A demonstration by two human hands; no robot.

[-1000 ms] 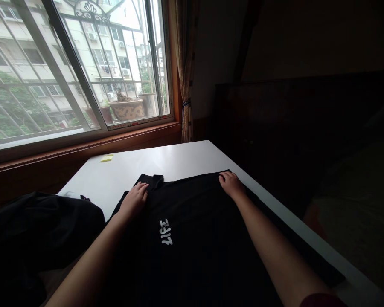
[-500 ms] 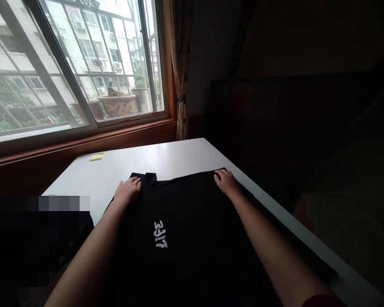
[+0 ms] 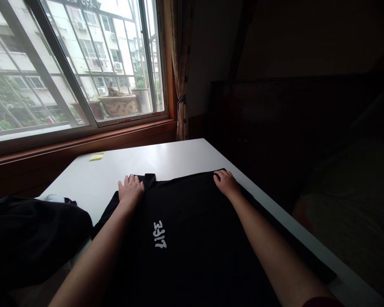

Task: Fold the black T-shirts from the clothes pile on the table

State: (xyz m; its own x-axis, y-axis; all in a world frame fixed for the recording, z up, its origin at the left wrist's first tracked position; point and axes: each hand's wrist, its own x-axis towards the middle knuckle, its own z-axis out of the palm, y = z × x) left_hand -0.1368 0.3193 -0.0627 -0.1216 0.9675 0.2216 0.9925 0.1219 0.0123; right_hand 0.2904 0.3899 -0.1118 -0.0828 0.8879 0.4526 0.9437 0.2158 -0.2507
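Observation:
A black T-shirt (image 3: 192, 238) with white lettering on it lies spread over the white table. My left hand (image 3: 131, 192) rests flat on its far left part, close to the collar, with the fingers apart. At the far right corner of the cloth, my right hand (image 3: 225, 182) has its fingers bent and closed on the edge. Part of the shirt is hidden beneath both forearms.
More dark clothing (image 3: 35, 238) is heaped at the left, with something white under it. A yellow sticky note (image 3: 96, 157) lies by the far left edge of the white table (image 3: 176, 155). Beyond stand a barred window (image 3: 115, 55) and a tied curtain (image 3: 181, 85).
My left hand has shifted slightly to the right and its fingers have spread. A bit more black cloth shows left of it. My right hand stays at the corner.

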